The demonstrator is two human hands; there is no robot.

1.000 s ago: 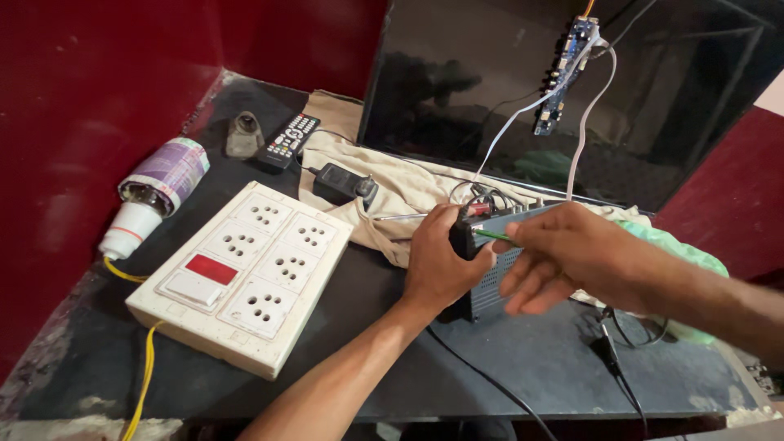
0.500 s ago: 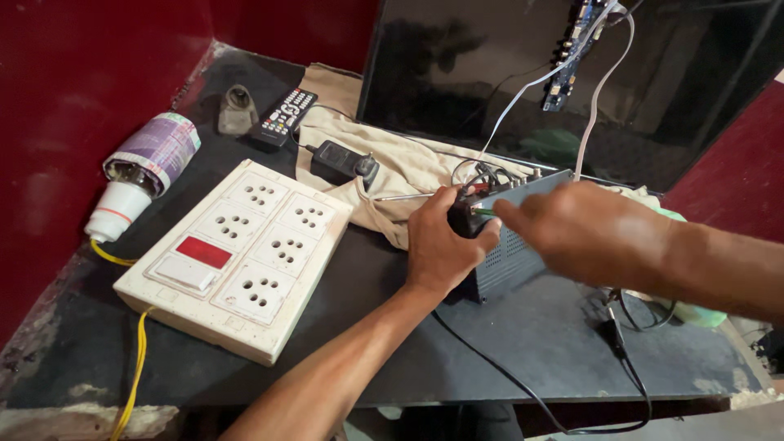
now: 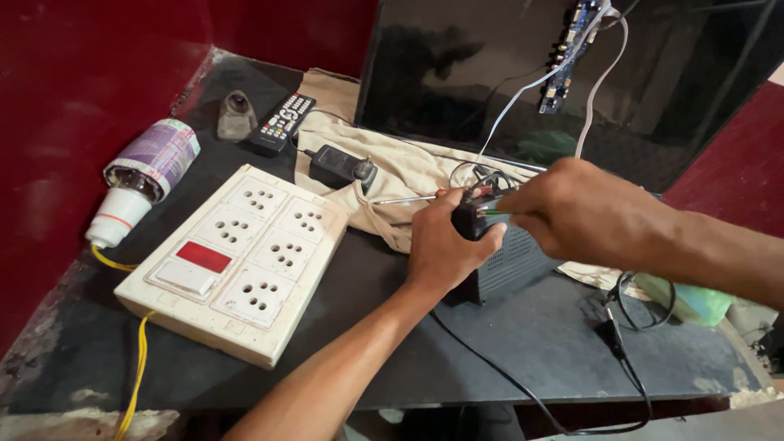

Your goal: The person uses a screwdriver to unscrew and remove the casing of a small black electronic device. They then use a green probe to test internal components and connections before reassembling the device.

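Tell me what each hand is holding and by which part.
The left hand grips the top corner of the black vented box. The right hand pinches a thin green-handled tool by its handle.

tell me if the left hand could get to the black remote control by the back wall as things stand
Probably yes. The left hand grips a small black plug-like part at the vented black box, but only beige cloth lies between it and the black remote control.

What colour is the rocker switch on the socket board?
Red, on the cream socket board; the switch shows clearly in the head view.
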